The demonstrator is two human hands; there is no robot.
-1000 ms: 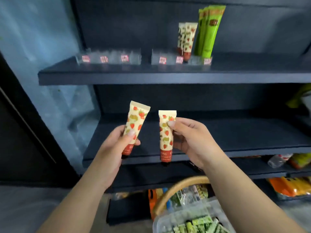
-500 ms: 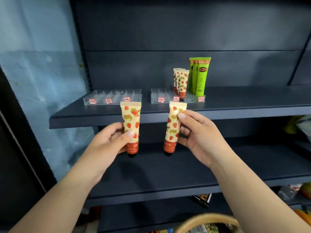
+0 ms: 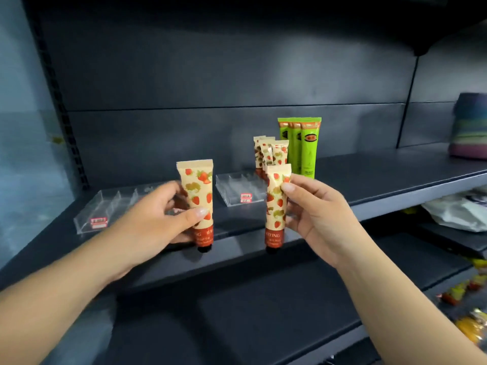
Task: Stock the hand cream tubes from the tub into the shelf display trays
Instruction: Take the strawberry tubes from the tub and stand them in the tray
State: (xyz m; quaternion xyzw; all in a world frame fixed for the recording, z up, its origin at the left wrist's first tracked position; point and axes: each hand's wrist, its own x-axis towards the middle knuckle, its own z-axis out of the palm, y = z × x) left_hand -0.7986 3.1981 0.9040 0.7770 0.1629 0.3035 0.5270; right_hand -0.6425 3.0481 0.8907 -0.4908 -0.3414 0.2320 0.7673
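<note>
My left hand [image 3: 155, 219] grips a cream strawberry-print tube [image 3: 197, 191] upright, cap down, in front of the shelf edge. My right hand [image 3: 319, 214] pinches a second strawberry tube [image 3: 275, 204] the same way, just in front of the right clear display tray [image 3: 237, 191]. That tray holds several strawberry tubes [image 3: 271, 151] and three green tubes [image 3: 303, 146] standing at its right end. A left clear tray [image 3: 105, 209] with dividers lies partly behind my left hand. The tub is out of view.
The dark shelf [image 3: 395, 175] stretches right, with a blurred striped object [image 3: 469, 127] at its far end. Lower shelves at the right hold a white bag [image 3: 456, 214] and bright packets [image 3: 469, 322]. A dark back panel closes the shelf behind the trays.
Both hands have risen with their tubes from the lower shelf level up to the tray shelf. The view has tilted up and moved closer, and the tub has left the frame.
</note>
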